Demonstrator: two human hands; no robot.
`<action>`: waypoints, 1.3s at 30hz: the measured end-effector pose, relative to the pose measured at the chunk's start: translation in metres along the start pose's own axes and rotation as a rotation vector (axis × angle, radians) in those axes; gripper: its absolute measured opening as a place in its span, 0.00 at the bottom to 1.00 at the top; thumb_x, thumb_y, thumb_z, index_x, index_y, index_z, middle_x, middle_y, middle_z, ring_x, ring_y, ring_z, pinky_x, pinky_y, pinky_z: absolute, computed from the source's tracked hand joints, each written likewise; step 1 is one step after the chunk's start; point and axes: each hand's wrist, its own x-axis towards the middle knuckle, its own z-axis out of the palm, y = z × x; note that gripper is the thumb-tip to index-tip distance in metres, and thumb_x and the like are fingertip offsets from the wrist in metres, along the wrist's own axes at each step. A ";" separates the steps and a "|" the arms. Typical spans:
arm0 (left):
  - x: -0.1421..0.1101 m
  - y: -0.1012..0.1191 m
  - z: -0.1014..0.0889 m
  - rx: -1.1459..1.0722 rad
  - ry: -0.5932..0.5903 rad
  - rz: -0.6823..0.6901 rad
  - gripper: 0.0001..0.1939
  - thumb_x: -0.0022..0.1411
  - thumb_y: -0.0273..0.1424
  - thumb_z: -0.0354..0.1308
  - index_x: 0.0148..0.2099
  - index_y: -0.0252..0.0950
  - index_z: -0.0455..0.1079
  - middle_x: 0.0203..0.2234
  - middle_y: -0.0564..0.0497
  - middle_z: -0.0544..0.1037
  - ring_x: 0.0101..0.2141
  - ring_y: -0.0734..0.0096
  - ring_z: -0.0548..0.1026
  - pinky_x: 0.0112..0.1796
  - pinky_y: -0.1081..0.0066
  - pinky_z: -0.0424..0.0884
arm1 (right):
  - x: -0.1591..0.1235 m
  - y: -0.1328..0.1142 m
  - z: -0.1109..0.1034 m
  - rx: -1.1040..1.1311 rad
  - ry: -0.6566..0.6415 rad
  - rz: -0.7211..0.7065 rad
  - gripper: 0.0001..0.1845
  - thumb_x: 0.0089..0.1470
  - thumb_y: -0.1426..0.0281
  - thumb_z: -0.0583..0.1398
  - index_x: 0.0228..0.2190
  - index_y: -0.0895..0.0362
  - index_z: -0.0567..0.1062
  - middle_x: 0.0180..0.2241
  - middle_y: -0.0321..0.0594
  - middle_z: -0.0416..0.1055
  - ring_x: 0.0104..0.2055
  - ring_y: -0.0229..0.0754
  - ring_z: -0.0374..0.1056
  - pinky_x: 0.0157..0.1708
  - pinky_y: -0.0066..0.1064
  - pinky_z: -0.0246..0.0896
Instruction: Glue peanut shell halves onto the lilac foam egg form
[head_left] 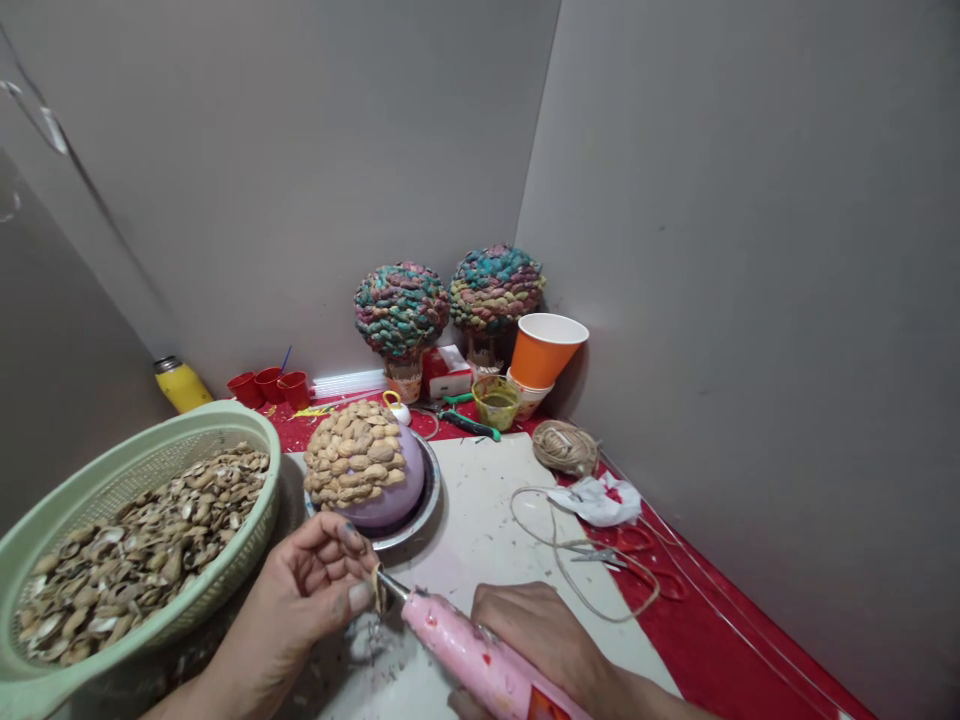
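Note:
Between the thumb and fingers of my left hand (pixel 300 600) is a peanut shell (pixel 379 590). My right hand (pixel 536 630) grips a pink hot glue gun (pixel 469 645), and its metal nozzle meets the shell. Just beyond my left hand, a purple balloon (pixel 394 495) rests in a round metal bowl (pixel 433 490). Rows of peanut shells (pixel 352 455) cover much of the balloon's upper left side, while the right side is bare purple. To the left, a pale green plastic basket (pixel 264 440) holds a heap of loose peanut shells (pixel 161 540).
Two colourful shell-covered balls (pixel 401 310) stand at the back beside orange paper cups (pixel 544 355). A twine ball (pixel 564 447), scissors (pixel 600 555) and tissue (pixel 600 498) lie right. Red cups (pixel 294 388), a yellow bottle (pixel 182 385) and green-handled pliers (pixel 471 426) are near the wall.

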 end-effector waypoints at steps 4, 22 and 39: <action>0.000 -0.001 -0.001 -0.002 -0.009 0.005 0.13 0.50 0.29 0.71 0.35 0.38 0.70 0.30 0.53 0.74 0.32 0.74 0.71 0.36 0.76 0.68 | 0.005 -0.002 -0.002 0.005 0.063 -0.015 0.25 0.63 0.59 0.48 0.16 0.54 0.62 0.12 0.30 0.55 0.13 0.33 0.48 0.14 0.31 0.37; 0.000 0.001 0.000 -0.004 0.012 0.023 0.15 0.50 0.28 0.71 0.37 0.38 0.69 0.31 0.53 0.75 0.33 0.74 0.72 0.36 0.76 0.69 | 0.003 0.000 -0.003 0.040 0.106 0.004 0.27 0.64 0.60 0.49 0.14 0.54 0.59 0.13 0.29 0.53 0.14 0.32 0.48 0.15 0.30 0.37; -0.002 -0.001 -0.006 0.003 -0.018 0.064 0.14 0.53 0.28 0.70 0.39 0.40 0.68 0.33 0.55 0.75 0.34 0.76 0.72 0.38 0.77 0.69 | -0.004 0.001 0.001 -0.004 0.019 -0.024 0.23 0.60 0.64 0.52 0.15 0.54 0.60 0.14 0.29 0.52 0.16 0.33 0.47 0.17 0.31 0.35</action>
